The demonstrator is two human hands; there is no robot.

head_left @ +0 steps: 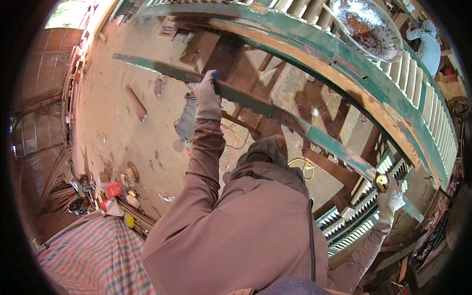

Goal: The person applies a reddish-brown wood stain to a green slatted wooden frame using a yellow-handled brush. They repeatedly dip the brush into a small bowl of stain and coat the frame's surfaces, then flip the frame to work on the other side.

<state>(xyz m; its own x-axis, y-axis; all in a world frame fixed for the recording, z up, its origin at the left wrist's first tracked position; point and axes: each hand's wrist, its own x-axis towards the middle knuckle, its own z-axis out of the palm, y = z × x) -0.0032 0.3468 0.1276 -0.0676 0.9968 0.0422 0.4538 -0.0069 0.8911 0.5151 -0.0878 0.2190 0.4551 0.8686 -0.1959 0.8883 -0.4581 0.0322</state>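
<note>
My left hand (205, 93), in a grey work glove, presses on a long green-painted wooden plank (255, 104) that runs from upper left to lower right, and a small blue item shows at its fingertips. My right hand (392, 200), also gloved, is at the plank's lower right end and holds a yellow tape measure (382, 183) against it. The plank lies across a large weathered green louvred frame (373, 88). My brown long-sleeved torso fills the lower middle.
White-and-green louvred shutters (364, 211) lie under the plank at the right. A round metal bowl (368, 25) sits on the frame at top. Another person (428, 44) crouches at the top right. Tools and cans (114, 191) litter the dirt floor at left, beside a striped cloth (93, 255).
</note>
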